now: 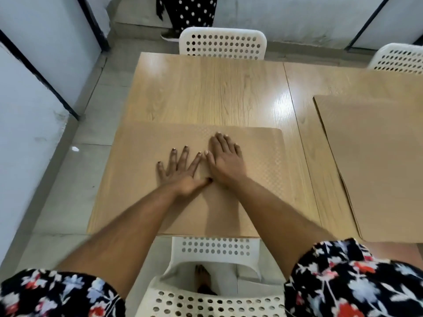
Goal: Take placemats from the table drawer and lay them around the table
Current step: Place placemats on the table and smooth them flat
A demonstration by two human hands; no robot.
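A tan placemat (137,179) lies flat on the near left part of the wooden table (206,88), close to the front edge. My left hand (180,172) rests palm down on the mat, fingers spread. My right hand (225,163) lies flat on the same mat just to the right, touching the left hand's thumb. On the right side of the table a stack of tan placemats (377,161) lies flat. No drawer shows in this view.
A white perforated chair (223,43) stands at the far side, another (399,57) at the far right, and one (215,248) is tucked under the near edge below my arms. A person in polka-dot clothing (190,12) stands beyond the table. Partition walls stand left.
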